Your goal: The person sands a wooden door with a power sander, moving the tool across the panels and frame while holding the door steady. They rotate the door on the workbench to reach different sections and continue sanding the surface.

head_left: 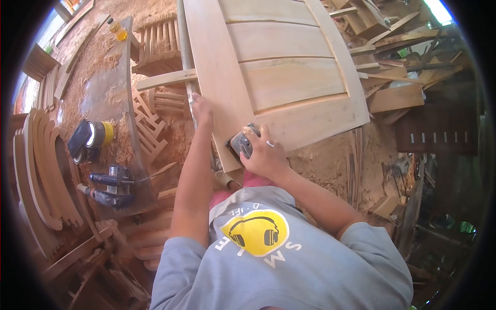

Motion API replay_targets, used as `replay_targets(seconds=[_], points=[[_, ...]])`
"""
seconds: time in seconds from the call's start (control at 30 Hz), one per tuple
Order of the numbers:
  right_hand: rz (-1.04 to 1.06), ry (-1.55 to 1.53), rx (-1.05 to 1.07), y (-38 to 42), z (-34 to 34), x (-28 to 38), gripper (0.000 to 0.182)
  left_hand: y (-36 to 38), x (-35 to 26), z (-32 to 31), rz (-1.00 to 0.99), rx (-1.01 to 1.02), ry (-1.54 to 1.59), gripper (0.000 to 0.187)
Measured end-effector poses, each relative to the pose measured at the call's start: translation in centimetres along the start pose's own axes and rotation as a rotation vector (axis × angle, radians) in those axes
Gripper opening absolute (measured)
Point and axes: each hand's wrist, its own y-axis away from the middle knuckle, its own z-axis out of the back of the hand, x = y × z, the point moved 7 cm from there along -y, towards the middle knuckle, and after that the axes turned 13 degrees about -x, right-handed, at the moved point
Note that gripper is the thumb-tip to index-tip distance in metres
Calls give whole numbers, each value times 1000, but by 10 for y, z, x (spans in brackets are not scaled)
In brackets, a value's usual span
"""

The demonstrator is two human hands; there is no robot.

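Observation:
A pale wooden panel door (289,77) lies in front of me, slanting away, its near end close to my body. My right hand (266,155) is wrapped over a grey palm sander (242,145), which rests on the door's near left corner. Farther up, my left hand (202,110) holds the door's left edge, its fingers partly hidden at the side. Beside that hand, a wooden strip (166,80) sticks out to the left from under the door.
On the left, a dusty board (106,98) carries a yellow-banded can (107,133), a power tool (111,188) and a bottle of yellow liquid (118,30). Curved wooden pieces (41,170) stand at far left. Scrap wood (398,98) piles up on the right. Shavings cover the ground.

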Motion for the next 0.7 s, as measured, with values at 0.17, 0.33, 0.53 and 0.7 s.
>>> replay_targets(seconds=[0.17, 0.33, 0.53, 0.7], points=[[-25, 90, -150, -112, 0, 2, 63, 19, -26, 11, 17, 90, -51, 88], [30, 7, -209, -238, 1, -2, 55, -1, -11, -6, -86, 163, -272, 90], [14, 95, -198, -370, 5, 10, 49, 4, -16, -1, -25, 152, -344, 90], [5, 37, -76, -456, -14, 11, 50, 4, -10, 0, -8, 102, -418, 86]])
